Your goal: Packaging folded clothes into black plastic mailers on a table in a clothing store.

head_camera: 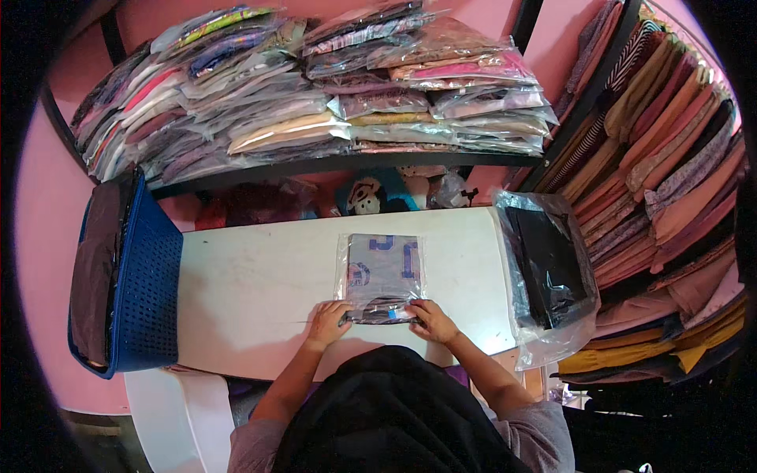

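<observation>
A folded grey garment with blue print (384,269) lies in a clear plastic bag on the white tabletop (254,284). At its near left corner, my left hand (329,322) holds the bag's edge between thumb and fingers. My right hand (433,320) grips the near right corner in the same way, beside a small blue and white label (400,313). The near edge of the bundle looks dark and gathered between both hands. Whether the bag's near end is sealed cannot be told.
A blue plastic basket (151,284) with dark garments stands at the table's left end. Bagged black clothing (547,266) lies at the right end. Behind, a shelf (355,162) bears stacked bagged clothes. Garments hang on a rack (656,177) at the right.
</observation>
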A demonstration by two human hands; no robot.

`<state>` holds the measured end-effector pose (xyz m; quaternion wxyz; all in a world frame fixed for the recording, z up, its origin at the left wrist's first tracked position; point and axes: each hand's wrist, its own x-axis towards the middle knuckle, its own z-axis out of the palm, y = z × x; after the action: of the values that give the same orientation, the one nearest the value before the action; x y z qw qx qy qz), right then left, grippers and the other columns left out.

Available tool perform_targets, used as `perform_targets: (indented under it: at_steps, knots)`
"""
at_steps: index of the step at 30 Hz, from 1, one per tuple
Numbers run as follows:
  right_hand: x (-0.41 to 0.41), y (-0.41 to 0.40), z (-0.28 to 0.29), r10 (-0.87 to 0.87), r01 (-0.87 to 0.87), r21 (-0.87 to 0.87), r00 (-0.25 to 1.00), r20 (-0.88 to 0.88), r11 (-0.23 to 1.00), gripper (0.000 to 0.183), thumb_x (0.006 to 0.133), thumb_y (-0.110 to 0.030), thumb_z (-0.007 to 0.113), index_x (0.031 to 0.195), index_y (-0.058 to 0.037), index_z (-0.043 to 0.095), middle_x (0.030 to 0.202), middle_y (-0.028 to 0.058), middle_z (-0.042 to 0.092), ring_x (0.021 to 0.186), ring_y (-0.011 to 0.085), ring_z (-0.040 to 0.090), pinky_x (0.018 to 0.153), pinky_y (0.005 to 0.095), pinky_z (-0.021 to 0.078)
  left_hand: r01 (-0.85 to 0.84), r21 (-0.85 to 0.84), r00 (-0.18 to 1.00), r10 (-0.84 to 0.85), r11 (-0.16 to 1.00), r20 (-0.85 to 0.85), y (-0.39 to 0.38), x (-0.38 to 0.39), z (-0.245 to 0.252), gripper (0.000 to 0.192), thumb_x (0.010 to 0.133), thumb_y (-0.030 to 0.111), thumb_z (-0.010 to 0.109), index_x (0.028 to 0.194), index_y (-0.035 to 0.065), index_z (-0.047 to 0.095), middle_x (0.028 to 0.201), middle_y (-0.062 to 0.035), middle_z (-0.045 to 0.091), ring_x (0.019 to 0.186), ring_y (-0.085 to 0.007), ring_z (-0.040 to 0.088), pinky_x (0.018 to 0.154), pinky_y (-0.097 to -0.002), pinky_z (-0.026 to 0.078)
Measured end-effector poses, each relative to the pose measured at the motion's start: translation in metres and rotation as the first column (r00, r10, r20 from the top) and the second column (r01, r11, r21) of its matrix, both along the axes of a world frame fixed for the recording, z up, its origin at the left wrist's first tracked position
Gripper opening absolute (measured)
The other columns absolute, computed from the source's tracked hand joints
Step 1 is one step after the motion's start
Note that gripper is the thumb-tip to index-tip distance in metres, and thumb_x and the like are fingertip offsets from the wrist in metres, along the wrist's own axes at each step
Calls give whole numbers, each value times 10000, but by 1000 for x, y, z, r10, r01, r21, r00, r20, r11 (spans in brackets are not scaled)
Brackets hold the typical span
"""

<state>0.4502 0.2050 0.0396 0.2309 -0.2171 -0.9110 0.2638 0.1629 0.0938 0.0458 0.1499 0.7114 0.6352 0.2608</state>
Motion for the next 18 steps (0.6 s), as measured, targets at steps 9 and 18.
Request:
perform_targets:
  at_steps: [9, 18]
  knots:
    - [0, 11, -3, -427, 287, -525, 889, -166, 801, 237, 786, -154, 610, 979, -21, 574, 969, 150, 575, 872, 242, 568, 785, 308, 441, -278, 53, 876, 231, 959, 425, 21, -10, -11, 165, 807, 178, 589, 803, 18, 632, 723, -132, 632, 674, -244, 622, 619, -319, 473]
    - [-44, 53, 127, -630, 480, -415, 655, -416, 773, 169, 905, -161, 471, 839, -26, 547, 544, 65, 470, 502, 105, 442, 473, 266, 368, -476, -10, 641, 355, 879, 680, 71, 16, 111, 251, 877, 228, 504, 781, 3, 562, 616, -80, 570, 534, -162, 539, 507, -283, 408]
